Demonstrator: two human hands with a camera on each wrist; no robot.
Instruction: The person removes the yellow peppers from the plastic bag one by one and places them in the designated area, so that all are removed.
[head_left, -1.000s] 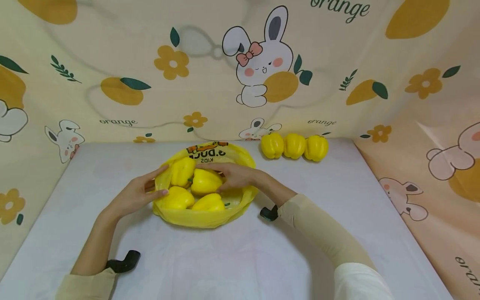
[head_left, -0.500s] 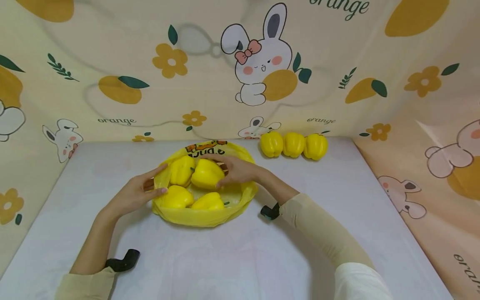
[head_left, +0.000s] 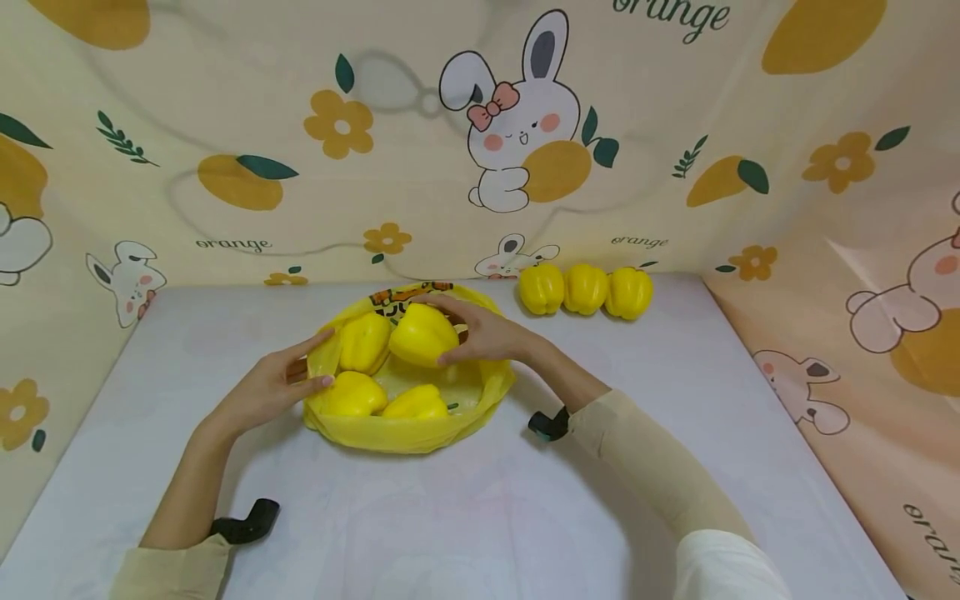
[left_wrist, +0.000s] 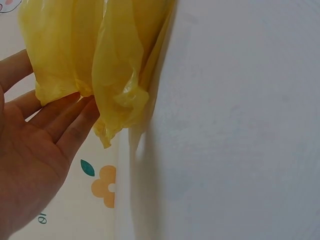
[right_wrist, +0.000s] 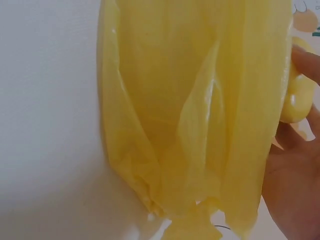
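My right hand [head_left: 491,333] grips a yellow bell pepper [head_left: 423,335], thumb on its near side and fingers on its far side, raised above the opening of a yellow plastic bag [head_left: 420,437]. In the right wrist view, that bell pepper [right_wrist: 298,97] shows behind the bag's side. At the bag's left edge, my left hand [head_left: 270,387] holds the rim, thumb and index finger over it and the other fingers outside. The left wrist view shows those fingers passing behind the bag [left_wrist: 120,65]. Inside lie three more bell peppers: one back left [head_left: 364,343], one front left [head_left: 354,394], one front middle [head_left: 417,402].
Three yellow bell peppers [head_left: 585,289] stand in a row at the back right of the white table [head_left: 480,525]. A patterned cloth [head_left: 247,108] with rabbits and oranges hangs behind and along the sides. Black wrist mounts [head_left: 251,522] sit on both forearms.
My right hand has lifted a bell pepper from among the others in the bag, upward and slightly right. My left hand has stayed at the bag's left rim.
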